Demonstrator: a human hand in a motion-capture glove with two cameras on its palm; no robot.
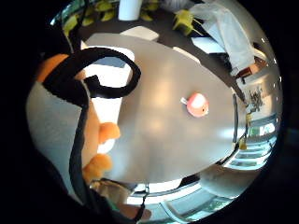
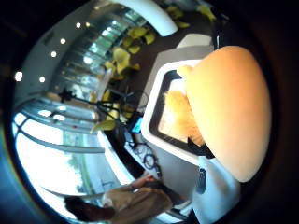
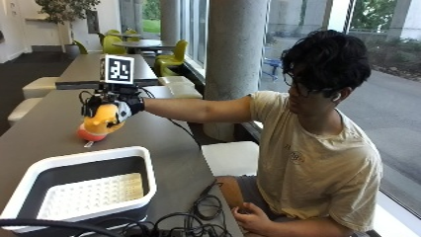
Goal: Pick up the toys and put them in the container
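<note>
In the outside view my gloved right hand (image 3: 123, 106) grips a yellow-orange plush toy (image 3: 104, 122) and holds it above the grey table (image 3: 172, 143). That toy fills one side of both palm views, orange and grey-white (image 1: 56, 116) (image 2: 231, 105). A small pink-red toy (image 3: 87, 135) with a white tag lies on the table just under the held one; the little finger side palm view shows it alone on the tabletop (image 1: 197, 104). The white-rimmed, dark-walled container (image 3: 148, 170) stands at the near end of the table, and also appears beyond the held toy (image 2: 154, 109).
Black cables (image 3: 197, 215) lie coiled on the table's near corner beside the container. White benches (image 3: 233, 155) run along the table's right side, a thick pillar (image 3: 235, 59) behind them. The person's bare left hand (image 3: 253, 217) rests in the lap.
</note>
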